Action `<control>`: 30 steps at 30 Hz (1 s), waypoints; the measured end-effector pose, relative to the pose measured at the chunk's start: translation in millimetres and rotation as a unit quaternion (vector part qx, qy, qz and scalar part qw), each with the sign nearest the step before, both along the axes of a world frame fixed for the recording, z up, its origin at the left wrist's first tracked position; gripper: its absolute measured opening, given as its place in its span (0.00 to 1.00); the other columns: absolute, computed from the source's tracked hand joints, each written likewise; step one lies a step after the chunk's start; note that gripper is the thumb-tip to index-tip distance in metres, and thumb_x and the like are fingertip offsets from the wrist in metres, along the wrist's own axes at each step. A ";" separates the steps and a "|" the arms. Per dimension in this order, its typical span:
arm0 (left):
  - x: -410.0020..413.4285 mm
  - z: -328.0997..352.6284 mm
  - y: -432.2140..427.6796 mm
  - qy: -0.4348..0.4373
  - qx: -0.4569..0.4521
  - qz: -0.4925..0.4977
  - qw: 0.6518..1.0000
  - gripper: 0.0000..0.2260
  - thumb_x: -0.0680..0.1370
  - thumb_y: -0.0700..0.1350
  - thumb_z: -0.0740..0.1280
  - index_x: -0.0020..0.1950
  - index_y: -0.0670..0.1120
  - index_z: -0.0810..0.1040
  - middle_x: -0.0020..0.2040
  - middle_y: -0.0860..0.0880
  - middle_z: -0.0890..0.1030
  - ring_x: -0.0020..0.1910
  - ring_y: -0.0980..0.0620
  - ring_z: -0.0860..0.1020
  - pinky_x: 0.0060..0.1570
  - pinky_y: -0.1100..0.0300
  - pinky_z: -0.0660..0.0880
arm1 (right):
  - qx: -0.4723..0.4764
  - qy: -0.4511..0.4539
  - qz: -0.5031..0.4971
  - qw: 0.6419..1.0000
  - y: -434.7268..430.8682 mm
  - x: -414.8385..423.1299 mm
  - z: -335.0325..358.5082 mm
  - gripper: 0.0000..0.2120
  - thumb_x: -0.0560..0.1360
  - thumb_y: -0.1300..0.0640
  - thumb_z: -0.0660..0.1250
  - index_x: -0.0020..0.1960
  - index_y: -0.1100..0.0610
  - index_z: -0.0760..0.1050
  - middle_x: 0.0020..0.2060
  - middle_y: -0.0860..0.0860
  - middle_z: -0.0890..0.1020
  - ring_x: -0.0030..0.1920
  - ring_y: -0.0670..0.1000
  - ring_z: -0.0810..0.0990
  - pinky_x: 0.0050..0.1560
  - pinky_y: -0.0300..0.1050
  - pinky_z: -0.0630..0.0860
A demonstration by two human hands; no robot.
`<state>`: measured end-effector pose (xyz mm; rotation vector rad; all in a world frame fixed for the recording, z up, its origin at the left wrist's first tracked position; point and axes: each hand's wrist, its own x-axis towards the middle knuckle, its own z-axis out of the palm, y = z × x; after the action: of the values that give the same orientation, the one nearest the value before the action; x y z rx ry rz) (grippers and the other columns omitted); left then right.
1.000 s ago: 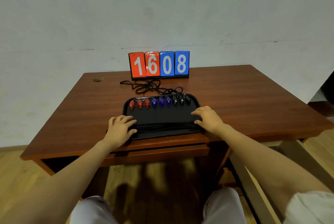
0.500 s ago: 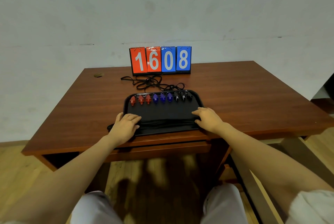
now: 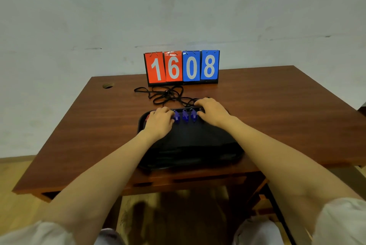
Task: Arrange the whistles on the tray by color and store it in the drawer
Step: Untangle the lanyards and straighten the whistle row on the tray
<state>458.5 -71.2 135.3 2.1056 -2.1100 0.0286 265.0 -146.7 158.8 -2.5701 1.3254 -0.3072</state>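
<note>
A black tray point(image 3: 190, 145) lies at the desk's front edge. Three blue whistles point(image 3: 185, 116) show in a row along its far rim. My left hand point(image 3: 160, 121) lies palm down over the red whistles at the far left, where only a red sliver point(image 3: 147, 120) peeks out. The black whistles at the far right are hidden under my right hand point(image 3: 212, 111). Both hands have curled fingers, and I cannot see whether they grip anything. The black lanyard cords point(image 3: 164, 95) trail off the tray's far side.
A flip scoreboard point(image 3: 182, 67) reading 1608 stands at the back of the wooden desk point(image 3: 277, 110). A cable hole point(image 3: 107, 86) is at the back left. The closed drawer front point(image 3: 198, 180) sits under the desk edge, below the tray.
Both hands left the tray's near corners and moved forward to its far rim, covering the red and black whistles. The view has also moved closer.
</note>
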 end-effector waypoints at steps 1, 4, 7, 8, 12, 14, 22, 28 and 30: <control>4.9 2.4 -11.7 -0.001 0.015 0.010 1.000 0.15 0.80 0.46 0.59 0.66 0.45 0.73 0.66 0.45 0.72 0.65 0.44 0.69 0.62 0.49 0.67 | 0.006 -0.001 0.000 1.000 -10.1 10.0 1.5 0.20 0.77 0.57 0.64 0.69 0.55 0.69 0.65 0.54 0.74 0.64 0.54 0.72 0.65 0.51 0.71; 23.5 5.5 -46.6 0.013 0.040 0.037 0.998 0.15 0.80 0.45 0.59 0.64 0.44 0.74 0.64 0.45 0.73 0.64 0.43 0.71 0.61 0.48 0.69 | 0.019 -0.006 -0.004 1.000 -42.6 39.0 0.8 0.19 0.78 0.56 0.63 0.68 0.55 0.69 0.64 0.54 0.74 0.63 0.55 0.73 0.64 0.53 0.73; 41.9 3.5 -77.6 0.041 0.050 0.060 0.996 0.14 0.80 0.45 0.59 0.64 0.45 0.75 0.64 0.44 0.74 0.62 0.43 0.72 0.59 0.47 0.70 | 0.037 0.004 -0.011 0.999 -74.2 65.3 -4.4 0.19 0.78 0.56 0.62 0.68 0.55 0.69 0.62 0.55 0.74 0.62 0.57 0.72 0.62 0.54 0.73; 46.8 1.9 -86.6 0.046 0.058 0.064 0.995 0.14 0.80 0.45 0.59 0.64 0.46 0.75 0.64 0.44 0.73 0.62 0.43 0.72 0.59 0.47 0.71 | 0.043 0.009 -0.013 0.999 -83.7 73.0 -7.2 0.18 0.78 0.56 0.62 0.68 0.55 0.69 0.62 0.56 0.74 0.62 0.57 0.72 0.61 0.54 0.73; 60.4 -10.7 -115.8 0.052 0.083 0.059 0.993 0.16 0.79 0.43 0.60 0.66 0.47 0.74 0.63 0.45 0.73 0.62 0.42 0.71 0.58 0.47 0.71 | 0.060 0.024 -0.017 0.998 -111.9 99.4 -23.4 0.17 0.79 0.55 0.61 0.67 0.55 0.70 0.61 0.57 0.74 0.63 0.58 0.70 0.61 0.53 0.72; 65.0 -17.0 -125.5 0.056 0.083 0.066 0.993 0.15 0.79 0.43 0.60 0.66 0.47 0.74 0.63 0.44 0.74 0.62 0.42 0.71 0.58 0.46 0.71 | 0.056 0.022 -0.015 0.998 -118.4 110.3 -32.7 0.16 0.79 0.55 0.62 0.65 0.55 0.71 0.61 0.57 0.74 0.63 0.58 0.69 0.61 0.53 0.72; 68.0 -35.8 -140.7 0.040 0.079 0.099 0.991 0.13 0.79 0.43 0.61 0.63 0.43 0.74 0.62 0.42 0.75 0.62 0.40 0.72 0.58 0.48 0.69 | -0.056 0.096 0.008 0.994 -122.1 131.2 -59.1 0.16 0.79 0.51 0.61 0.64 0.55 0.73 0.61 0.55 0.71 0.64 0.57 0.65 0.58 0.49 0.66; 66.8 -30.2 -130.2 0.075 0.041 0.109 0.990 0.16 0.78 0.46 0.64 0.65 0.44 0.71 0.63 0.43 0.72 0.64 0.42 0.70 0.60 0.49 0.68 | -0.094 0.073 -0.014 0.993 -113.4 132.9 -56.7 0.13 0.80 0.56 0.56 0.59 0.56 0.75 0.58 0.55 0.72 0.60 0.57 0.66 0.55 0.48 0.64; 67.6 -25.4 -126.5 0.128 0.011 0.103 0.986 0.21 0.77 0.47 0.66 0.69 0.46 0.68 0.65 0.44 0.70 0.65 0.43 0.69 0.61 0.49 0.68 | -0.099 0.031 -0.015 0.994 -111.1 132.1 -46.7 0.12 0.81 0.55 0.56 0.60 0.56 0.74 0.58 0.54 0.73 0.59 0.56 0.67 0.55 0.48 0.65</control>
<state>526.1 -197.7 109.9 2.1966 -1.7522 -0.2285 397.0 -257.8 112.2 -2.7440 1.4224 -0.3871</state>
